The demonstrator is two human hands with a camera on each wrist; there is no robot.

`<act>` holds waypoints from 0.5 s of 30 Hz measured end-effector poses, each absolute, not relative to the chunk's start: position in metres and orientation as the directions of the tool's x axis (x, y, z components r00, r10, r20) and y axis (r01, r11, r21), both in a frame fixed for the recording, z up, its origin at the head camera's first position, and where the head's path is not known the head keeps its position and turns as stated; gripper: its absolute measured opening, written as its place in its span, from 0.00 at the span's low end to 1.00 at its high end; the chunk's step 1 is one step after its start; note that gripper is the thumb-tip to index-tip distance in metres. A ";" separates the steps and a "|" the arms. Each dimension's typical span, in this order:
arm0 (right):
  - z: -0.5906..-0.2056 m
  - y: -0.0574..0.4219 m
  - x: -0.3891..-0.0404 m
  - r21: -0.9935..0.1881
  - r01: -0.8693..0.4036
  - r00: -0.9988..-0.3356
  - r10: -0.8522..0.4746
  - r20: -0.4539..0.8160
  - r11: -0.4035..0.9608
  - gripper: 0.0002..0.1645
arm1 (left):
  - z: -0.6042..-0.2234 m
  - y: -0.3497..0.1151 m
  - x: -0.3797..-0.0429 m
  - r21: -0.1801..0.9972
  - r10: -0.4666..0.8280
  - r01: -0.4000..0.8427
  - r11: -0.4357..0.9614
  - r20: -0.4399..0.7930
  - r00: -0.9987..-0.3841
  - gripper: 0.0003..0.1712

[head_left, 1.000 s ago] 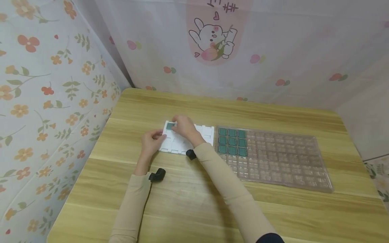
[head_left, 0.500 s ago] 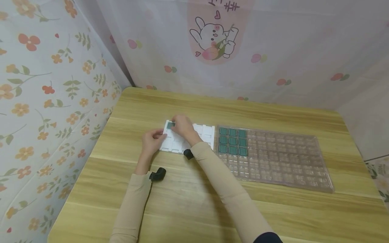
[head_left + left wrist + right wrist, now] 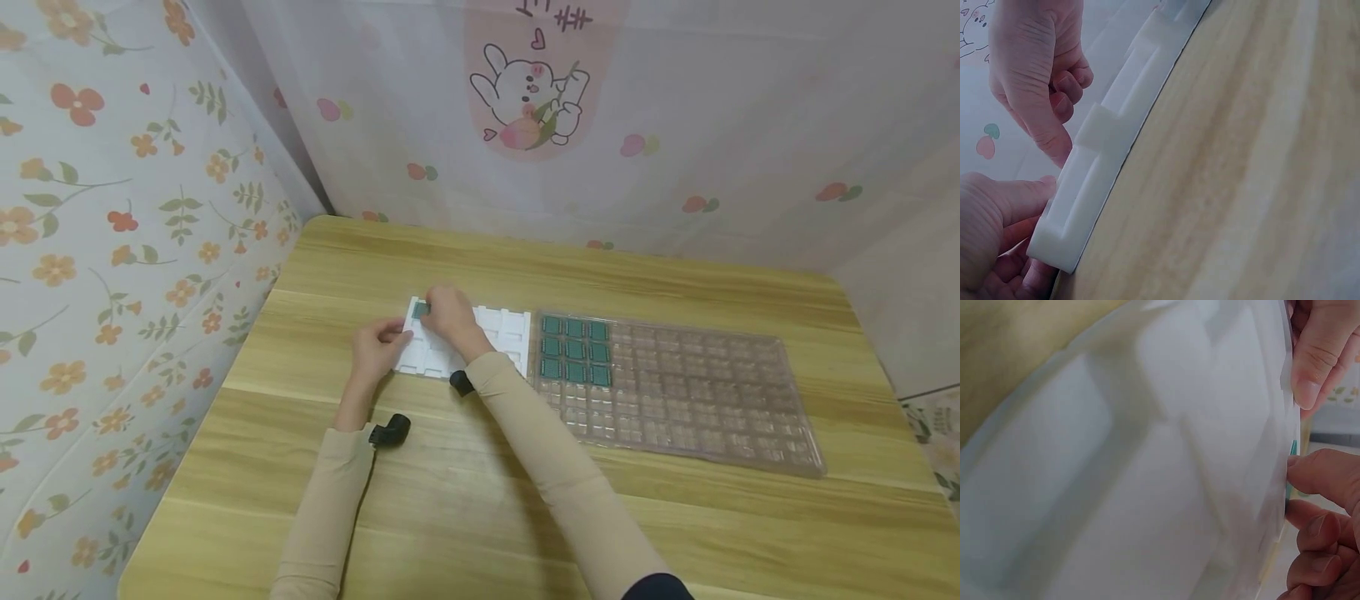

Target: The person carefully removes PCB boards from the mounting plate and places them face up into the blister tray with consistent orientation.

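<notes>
A white slotted tray (image 3: 437, 354) lies on the table, and my left hand (image 3: 372, 348) grips its left edge. In the left wrist view the left thumb (image 3: 1029, 194) lies along the tray's rim, with the other fingers below it. My right hand (image 3: 452, 317) reaches across the tray to its far left slot. There its thumb and index finger pinch a small green circuit board (image 3: 420, 310), partly hidden by the fingers. Only a thin green sliver of the board (image 3: 1294, 449) shows between tray and fingertips in the right wrist view.
Right beside the white tray lies a large clear plastic tray (image 3: 697, 392) with many pockets. Several green boards (image 3: 574, 348) fill pockets at its upper left. A floral curtain (image 3: 150, 250) hangs along the left, and a printed cloth (image 3: 675, 125) hangs behind the table (image 3: 450, 517).
The right hand stays at the far left slot, its forearm shifting slightly left. The left hand keeps its hold on the tray's edge.
</notes>
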State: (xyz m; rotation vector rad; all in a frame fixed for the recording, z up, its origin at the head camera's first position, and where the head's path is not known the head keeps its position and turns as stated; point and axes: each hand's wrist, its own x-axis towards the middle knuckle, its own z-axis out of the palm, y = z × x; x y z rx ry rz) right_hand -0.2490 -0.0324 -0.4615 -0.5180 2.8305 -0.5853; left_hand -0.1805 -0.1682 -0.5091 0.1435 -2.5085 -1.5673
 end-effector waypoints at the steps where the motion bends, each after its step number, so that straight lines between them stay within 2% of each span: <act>1: -0.461 -0.033 -0.249 -0.413 -0.295 -0.917 -0.377 -0.130 0.861 0.08 | -0.509 -0.168 -0.180 0.900 -0.176 0.017 0.437 0.104 -0.979 0.14; 15: -0.464 -0.033 -0.250 -0.432 -0.296 -0.914 -0.383 -0.130 0.852 0.10 | -0.509 -0.168 -0.180 0.899 -0.179 0.013 0.438 0.101 -0.979 0.13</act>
